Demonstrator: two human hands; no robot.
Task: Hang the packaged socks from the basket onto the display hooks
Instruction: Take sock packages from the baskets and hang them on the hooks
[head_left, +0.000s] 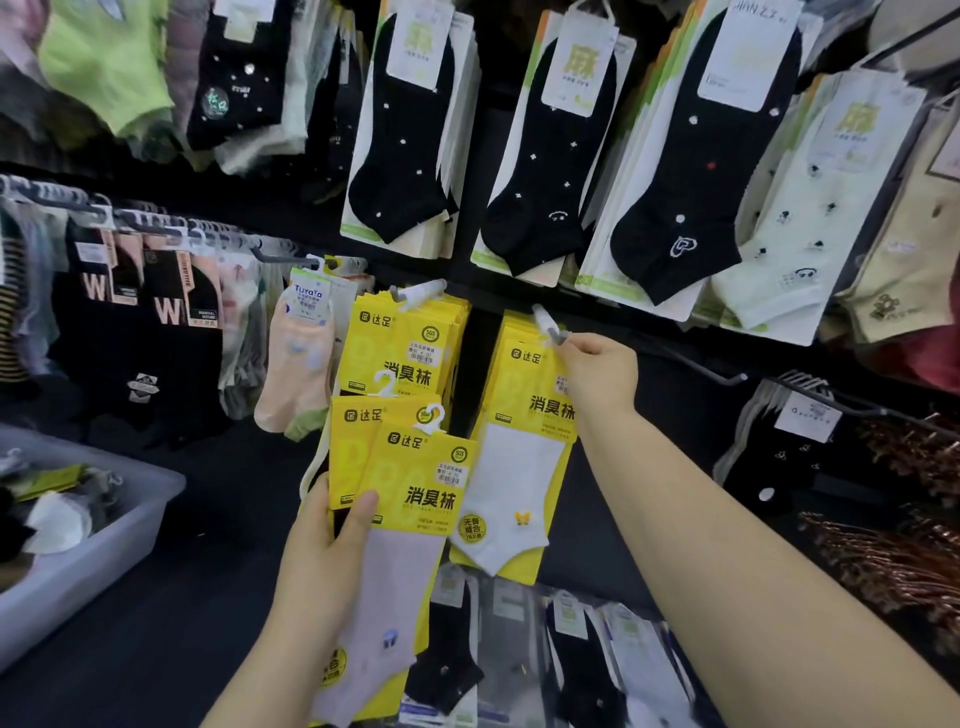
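We count two yellow sock packs fanned in our left hand, thumb curled over the front one, low before the rack. Two stacks hang above: the left stack just over those packs, the right stack beside them. Our right hand pinches the right stack's top at its display hook, probably a hanger. One grey basket sits well left.

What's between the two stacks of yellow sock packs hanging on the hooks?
In the head view, only a bare strip of the black display wall separates the left stack and the right stack; nothing hangs between them.
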